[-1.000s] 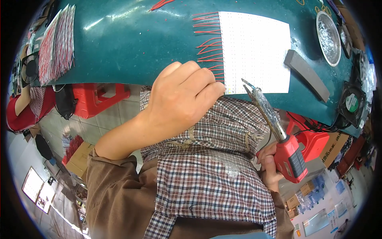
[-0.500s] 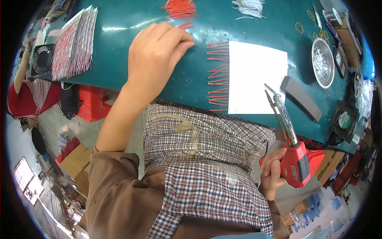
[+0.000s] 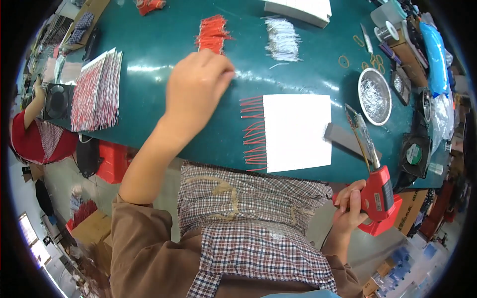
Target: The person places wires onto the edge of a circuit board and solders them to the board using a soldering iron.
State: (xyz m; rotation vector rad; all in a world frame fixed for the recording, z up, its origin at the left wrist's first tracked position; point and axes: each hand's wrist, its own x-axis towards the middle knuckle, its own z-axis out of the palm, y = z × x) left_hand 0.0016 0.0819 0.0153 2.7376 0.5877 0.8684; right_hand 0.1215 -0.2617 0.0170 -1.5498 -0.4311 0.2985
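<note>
We see our left hand (image 3: 196,92) on the green bench (image 3: 164,44), grip loosely curled, fingertips touching the bundle of short red wires (image 3: 212,34). Right hand (image 3: 350,208) grips the red pistol-shaped tool (image 3: 378,191).

Glossy green table (image 3: 164,44), matt white paper (image 3: 298,131), shiny metal bowl (image 3: 374,96)

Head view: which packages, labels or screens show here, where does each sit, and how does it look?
Fan label: round green and white sticker on a black fan, table's right edge.
Tool label: pale panel on the red tool in the right hand.
Blue package: glossy bag, far right.
White box: flat, at the table's far edge.
No screens.
</note>
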